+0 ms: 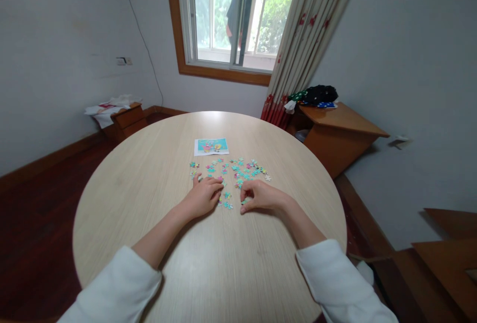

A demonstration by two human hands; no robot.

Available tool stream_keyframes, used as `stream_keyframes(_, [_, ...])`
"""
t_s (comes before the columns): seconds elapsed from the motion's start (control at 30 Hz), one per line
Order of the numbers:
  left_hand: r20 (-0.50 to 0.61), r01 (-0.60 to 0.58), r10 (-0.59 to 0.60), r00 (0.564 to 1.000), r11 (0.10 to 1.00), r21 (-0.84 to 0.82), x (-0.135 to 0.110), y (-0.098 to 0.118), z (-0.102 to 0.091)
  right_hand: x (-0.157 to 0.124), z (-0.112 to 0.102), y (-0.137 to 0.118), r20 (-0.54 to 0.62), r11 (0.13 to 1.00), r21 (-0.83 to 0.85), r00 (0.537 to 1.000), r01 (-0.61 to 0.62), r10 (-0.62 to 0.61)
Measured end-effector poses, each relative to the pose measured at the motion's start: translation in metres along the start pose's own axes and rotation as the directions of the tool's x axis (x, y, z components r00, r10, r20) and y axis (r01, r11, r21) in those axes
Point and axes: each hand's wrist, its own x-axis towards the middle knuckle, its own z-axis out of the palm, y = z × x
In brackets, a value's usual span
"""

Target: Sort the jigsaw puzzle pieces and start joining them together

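Several small turquoise and pink jigsaw pieces (238, 170) lie scattered in the middle of a round pale wooden table (141, 184). A small picture card (211, 146) lies just beyond them. My left hand (204, 196) rests on the table with fingers curled over pieces at the near left of the scatter. My right hand (261, 197) rests beside it, thumb and fingers pinched together over a piece near the table surface; what it grips is too small to name. Both arms wear white sleeves.
A low wooden cabinet (335, 129) with dark clothes on top stands at the back right by a curtain (301, 40). A small wooden stand with papers (119, 112) sits at the back left. A window (234, 15) is behind, a dark red floor around.
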Motion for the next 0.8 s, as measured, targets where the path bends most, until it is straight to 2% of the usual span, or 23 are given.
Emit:
stream_keyframes(0.2, [-0.004,0.0,0.0,1.0,1.0,-0.007,0.0,-0.001,0.0,0.001,-0.002,0.003,0.042,0.996,-0.058,0.997,0.063,-0.061])
stream_keyframes(0.4, [0.006,-0.001,0.001,1.0,1.0,0.001,0.0,-0.002,0.001,0.0,-0.002,0.001,0.022,0.994,-0.085,0.998,0.064,-0.062])
stream_keyframes(0.5, [0.003,-0.002,0.002,1.0,1.0,-0.001,0.0,-0.002,0.001,-0.001,0.0,0.0,0.004,0.998,-0.056,1.0,0.026,-0.026])
stream_keyframes(0.57, [0.001,0.002,-0.002,1.0,1.0,-0.001,0.0,-0.001,0.0,0.002,0.003,0.002,-0.052,0.999,-0.043,0.999,-0.005,0.002])
stream_keyframes(0.63, [-0.001,0.01,-0.01,1.0,1.0,0.001,0.001,0.0,0.0,0.006,0.006,0.006,-0.181,0.997,-0.075,0.983,0.004,-0.017])
stream_keyframes(0.73, [-0.006,0.013,-0.013,1.0,1.0,-0.003,0.001,0.0,-0.001,0.016,0.011,0.012,-0.387,0.978,-0.205,0.914,0.044,-0.122])
stream_keyframes(0.8, [-0.011,0.011,-0.011,1.0,1.0,-0.008,0.001,0.001,-0.001,0.022,0.014,0.013,-0.454,0.955,-0.296,0.874,0.036,-0.173])
